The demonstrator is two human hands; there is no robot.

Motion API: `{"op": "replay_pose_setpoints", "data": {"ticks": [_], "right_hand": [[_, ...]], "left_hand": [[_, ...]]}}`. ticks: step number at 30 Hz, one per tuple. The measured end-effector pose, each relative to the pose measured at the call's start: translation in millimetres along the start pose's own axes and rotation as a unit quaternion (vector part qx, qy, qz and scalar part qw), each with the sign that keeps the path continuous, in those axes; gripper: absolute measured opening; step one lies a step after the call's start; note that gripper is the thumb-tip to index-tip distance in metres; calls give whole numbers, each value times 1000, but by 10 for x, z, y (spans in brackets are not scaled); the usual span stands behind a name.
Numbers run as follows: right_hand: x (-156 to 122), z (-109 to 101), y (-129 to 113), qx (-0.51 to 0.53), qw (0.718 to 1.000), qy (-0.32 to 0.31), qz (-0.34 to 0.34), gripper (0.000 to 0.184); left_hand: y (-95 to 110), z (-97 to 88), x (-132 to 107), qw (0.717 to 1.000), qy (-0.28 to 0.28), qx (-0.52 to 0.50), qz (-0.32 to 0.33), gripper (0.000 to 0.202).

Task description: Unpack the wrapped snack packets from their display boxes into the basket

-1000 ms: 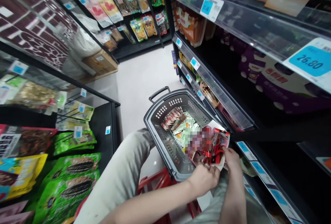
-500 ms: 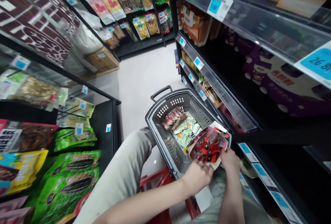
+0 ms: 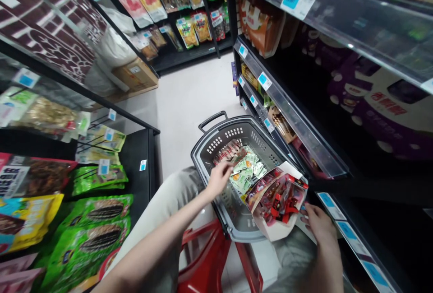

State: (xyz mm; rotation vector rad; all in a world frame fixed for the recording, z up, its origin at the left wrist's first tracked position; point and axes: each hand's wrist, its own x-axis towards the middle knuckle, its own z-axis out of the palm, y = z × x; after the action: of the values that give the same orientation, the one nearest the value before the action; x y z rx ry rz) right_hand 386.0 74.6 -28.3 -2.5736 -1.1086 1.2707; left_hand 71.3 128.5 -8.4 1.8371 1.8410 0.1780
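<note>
A grey basket (image 3: 233, 227) stands between my knees. Inside lie small red-and-white packets (image 3: 226, 151), a brownish packet (image 3: 238, 156) and several green-and-white packets (image 3: 248, 166). My left hand (image 3: 219, 179) reaches over the basket's left rim, its fingertips at the brownish and green packets. Its thumb and fingers look apart, though whether they touch a packet is unclear. On the basket's near right corner rests a tilted white open box (image 3: 270, 230) filled with red-wrapped packets (image 3: 282, 200). Beside the box's right edge is my right hand (image 3: 318, 223), fingers spread and holding nothing.
Shelves with price tags (image 3: 348, 230) rise close on the right, with purple-and-white packs (image 3: 389, 108) on them. Green snack bags (image 3: 101, 211) lie on the left shelf. A red stool-like object (image 3: 203, 261) is below me. A cardboard box (image 3: 135, 76) sits by the back shelf.
My left hand has left the box of red packets and moved up and left over the loose packets. My right hand has released the box's edge and moved slightly right and down.
</note>
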Motion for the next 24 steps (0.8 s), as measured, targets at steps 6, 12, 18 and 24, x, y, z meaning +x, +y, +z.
{"op": "replay_pose_setpoints", "data": {"ticks": [6,12,18,24], "right_hand": [[-2,-77,121,9,997,24,78,44],[-9,-75,216,-18,993,45,104,46],[2,-77,-89,-54,985,4,162,45],[-30,-51,-287,-105,981,-22,161,45]], "left_hand": [[-692,271,1305,982,-86,104,-134,46],[-1009,846,1796,969,-123,138,-163,103],[-1046,1199,1828,968,-92,164,-168,103],[-979,1315,1685,973,-97,166,-129,96]]}}
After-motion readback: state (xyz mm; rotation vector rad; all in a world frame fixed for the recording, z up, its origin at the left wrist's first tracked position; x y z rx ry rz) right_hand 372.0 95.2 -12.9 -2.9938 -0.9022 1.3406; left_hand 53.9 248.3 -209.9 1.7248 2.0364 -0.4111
